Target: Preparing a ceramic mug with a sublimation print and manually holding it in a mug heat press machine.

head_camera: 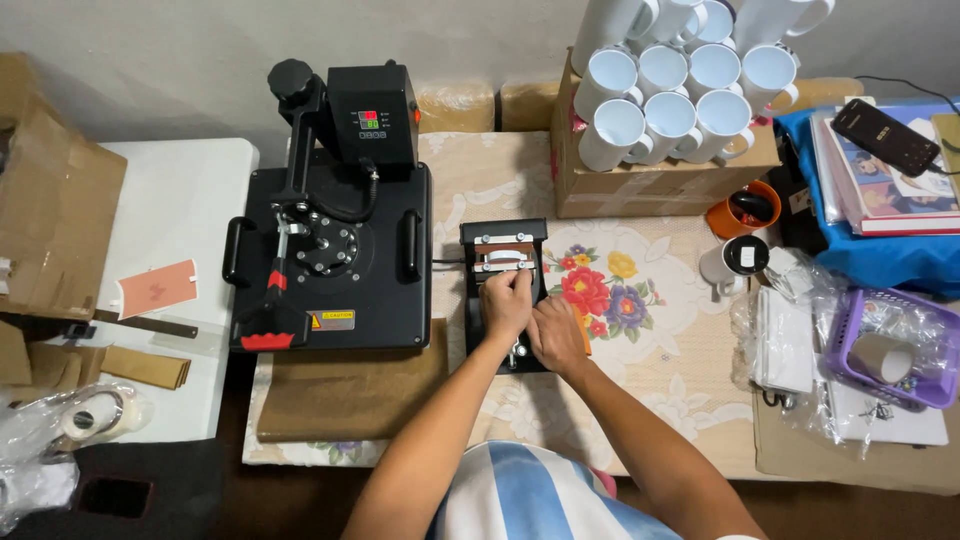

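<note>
Both hands, left and right, are closing narrowly on the small black metal mug press, and keeping fingers off its heated sleeve seems wise.

white mugs: at least 11 | heat presses: 1 | mug presses: 1 | orange mugs: 1 | purple baskets: 1

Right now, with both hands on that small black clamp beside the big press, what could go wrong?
Fingers could get pinched: the left hand and right hand both sit on the clamp, close to its metal bars. The big press shows a lit display, so it may be hot, and it stands right beside the left forearm. The white mugs are stacked on their sides on a cardboard box; a bump of the table might send them rolling.
</note>
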